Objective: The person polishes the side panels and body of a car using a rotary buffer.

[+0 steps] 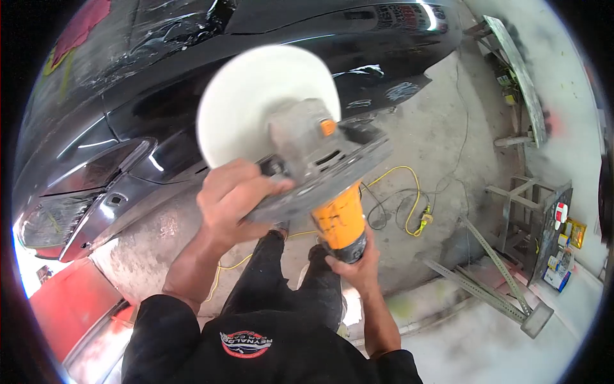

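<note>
Gripping the polisher [340,221], left hand [231,197] and right hand [360,265] hold its white pad [236,105] near, perhaps touching, the car [160,96]

The polisher [342,219] is orange and grey, its pad [256,83] white, the car [169,112] black, the plug [425,221] yellow, the floor [441,131] mottled grey.

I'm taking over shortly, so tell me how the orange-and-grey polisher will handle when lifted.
The polisher is probably heavy: its body is bulky, and the left hand and right hand both hold it. The broad white pad at one end may make it apt to tip. Its hard-looking orange casing suggests little flex.
</note>
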{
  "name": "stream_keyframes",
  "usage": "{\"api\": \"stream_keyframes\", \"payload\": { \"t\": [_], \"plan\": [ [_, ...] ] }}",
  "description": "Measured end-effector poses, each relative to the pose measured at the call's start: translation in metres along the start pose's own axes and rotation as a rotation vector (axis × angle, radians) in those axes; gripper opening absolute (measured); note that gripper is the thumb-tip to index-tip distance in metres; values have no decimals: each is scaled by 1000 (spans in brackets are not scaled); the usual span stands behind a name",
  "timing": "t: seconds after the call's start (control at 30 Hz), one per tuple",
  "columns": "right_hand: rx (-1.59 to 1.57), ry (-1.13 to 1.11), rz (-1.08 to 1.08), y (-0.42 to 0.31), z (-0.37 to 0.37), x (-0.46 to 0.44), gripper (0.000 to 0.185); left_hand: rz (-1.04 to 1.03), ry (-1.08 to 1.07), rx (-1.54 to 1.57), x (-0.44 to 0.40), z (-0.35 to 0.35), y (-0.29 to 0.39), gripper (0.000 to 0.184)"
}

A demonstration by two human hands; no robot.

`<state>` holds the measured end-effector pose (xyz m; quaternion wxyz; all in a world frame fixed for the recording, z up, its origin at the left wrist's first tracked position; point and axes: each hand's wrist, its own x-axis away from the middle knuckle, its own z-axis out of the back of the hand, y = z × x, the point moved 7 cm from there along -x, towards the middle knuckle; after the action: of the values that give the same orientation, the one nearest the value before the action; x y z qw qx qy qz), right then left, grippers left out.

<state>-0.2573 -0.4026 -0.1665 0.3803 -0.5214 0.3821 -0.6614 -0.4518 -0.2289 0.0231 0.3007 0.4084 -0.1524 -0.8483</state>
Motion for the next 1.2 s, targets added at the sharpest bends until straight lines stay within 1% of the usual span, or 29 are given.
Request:
{"api": "stream_keyframes", "payload": {
  "t": [0.03,0.07,0.1,0.17,0.2,0.27,0.3,0.37,0.5,0.63,0.73,0.8,0.9,0.93,1.0,1.07,1.1,1.2],
  "plan": [
    [-14,33,15,2,13,-5,102,6,-32,25,-9,-15,-4,29],
    [-29,64,28,5,27,-8,101,-6,7,31,-15,-30,-6,27],
    [60,88,74,11,41,-12,103,-18,48,34,-23,-46,-8,26],
    [-39,134,21,6,66,-25,98,7,-16,63,-45,-74,-14,24],
    [-92,150,-1,2,76,-31,96,36,21,115,-57,-85,-17,23],
    [-85,207,10,-7,101,-37,91,109,64,188,-75,-105,-25,21],
    [-87,223,19,-14,108,-43,89,154,71,206,-79,-111,-31,20],
    [-32,216,28,-35,117,-45,85,178,138,233,-84,-109,-30,20],
    [174,168,21,-76,118,-27,83,278,198,226,-63,-81,-31,20],
    [243,88,5,-93,106,-12,88,258,236,161,-47,-40,-21,19],
    [288,44,55,-118,91,-8,90,261,253,125,-42,-8,-15,17],
    [310,33,75,-133,82,-7,94,261,245,85,-41,15,-12,17],
    [317,-19,123,-147,74,-11,97,217,288,57,-40,42,-5,17],
    [335,-44,120,-148,76,-12,98,211,318,51,-40,50,-1,21],
    [362,-83,140,-155,47,-9,101,190,380,52,-19,85,-2,30],
    [371,-121,172,-167,12,-6,104,161,408,-39,0,123,1,32],
    [402,-167,205,-167,-1,-5,109,176,396,-57,6,140,4,31],
    [306,-258,153,-184,-39,2,107,179,454,-136,30,178,15,27]
  ]
}}
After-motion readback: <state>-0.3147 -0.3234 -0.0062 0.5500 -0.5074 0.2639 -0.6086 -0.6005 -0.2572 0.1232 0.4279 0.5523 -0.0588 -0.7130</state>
